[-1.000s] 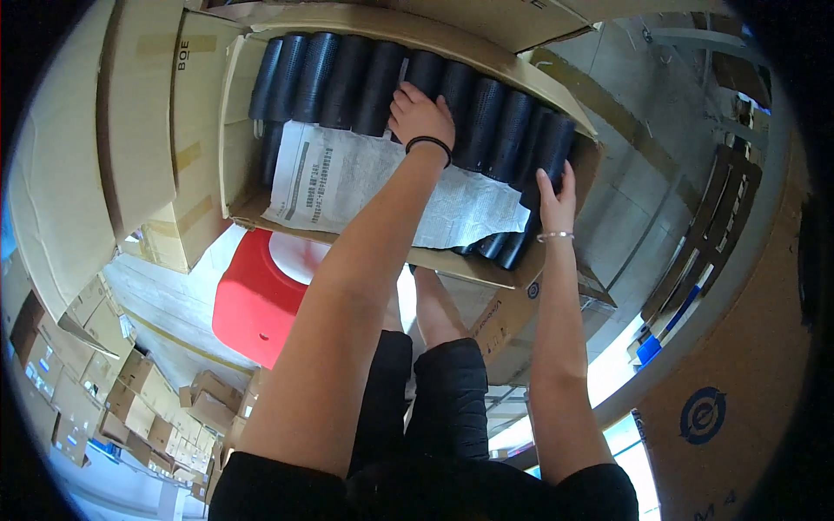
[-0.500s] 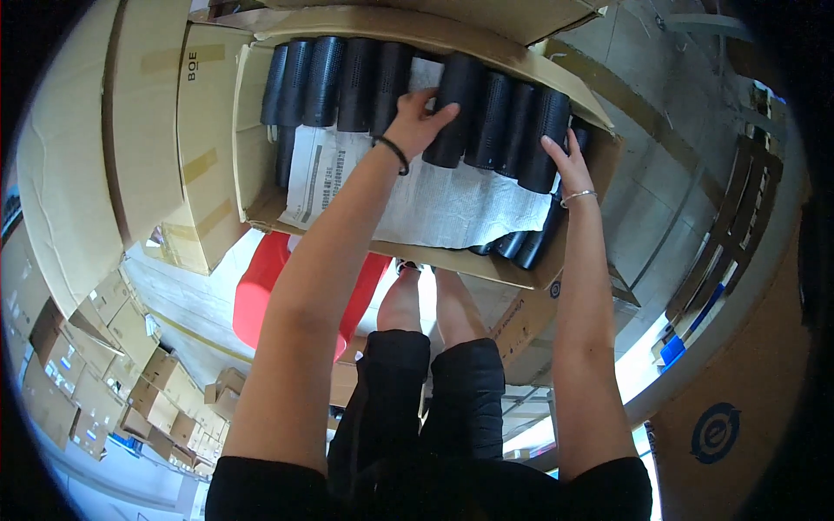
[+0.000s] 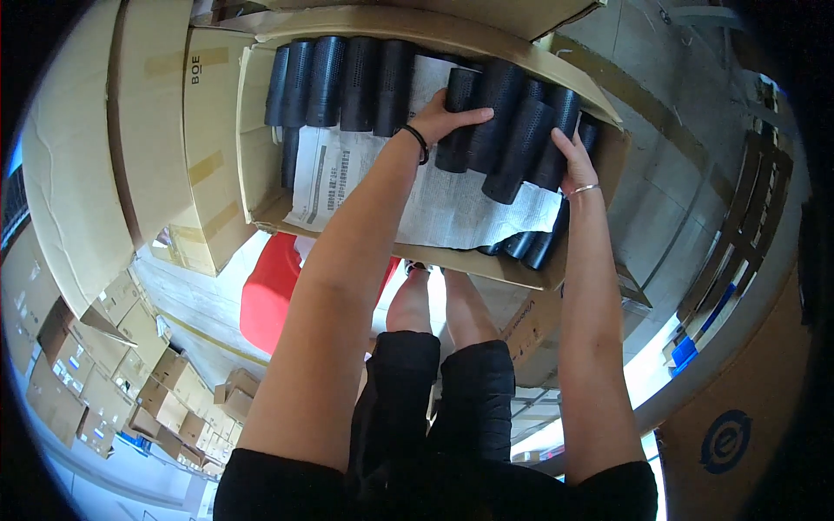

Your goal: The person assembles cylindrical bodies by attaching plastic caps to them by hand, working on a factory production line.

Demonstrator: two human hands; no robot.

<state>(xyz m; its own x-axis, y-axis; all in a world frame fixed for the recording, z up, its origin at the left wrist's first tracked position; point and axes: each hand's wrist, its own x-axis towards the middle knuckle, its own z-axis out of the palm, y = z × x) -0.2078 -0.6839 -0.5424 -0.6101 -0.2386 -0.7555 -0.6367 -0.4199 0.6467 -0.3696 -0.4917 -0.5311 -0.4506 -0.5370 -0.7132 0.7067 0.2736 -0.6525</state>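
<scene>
An open cardboard box (image 3: 254,148) holds several black cylinders with perforated walls. My left hand (image 3: 439,122) grips the left end of a bunched group of cylinders (image 3: 519,152), its thumb across their fronts and its other fingers hidden behind. At the group's right end, my right hand (image 3: 575,163) presses the outer side, with its fingers partly hidden. One cylinder in the middle juts nearer to me than its neighbours. Left of my hands stands a row of cylinders (image 3: 358,82). Beneath lies a white wrapping sheet (image 3: 460,208), with more cylinders (image 3: 539,250) showing below its right edge.
Tall cardboard cartons (image 3: 204,148) stand to the left of the box. A red plastic container (image 3: 271,295) is below its near left side. Many small cartons (image 3: 109,399) are stacked at lower left. Wooden pallets (image 3: 738,226) lie at the right.
My left hand has moved right, against the right-hand group of cylinders, widening the gap from the left row. The grouped cylinders are squeezed closer, and one now sticks out toward me.
</scene>
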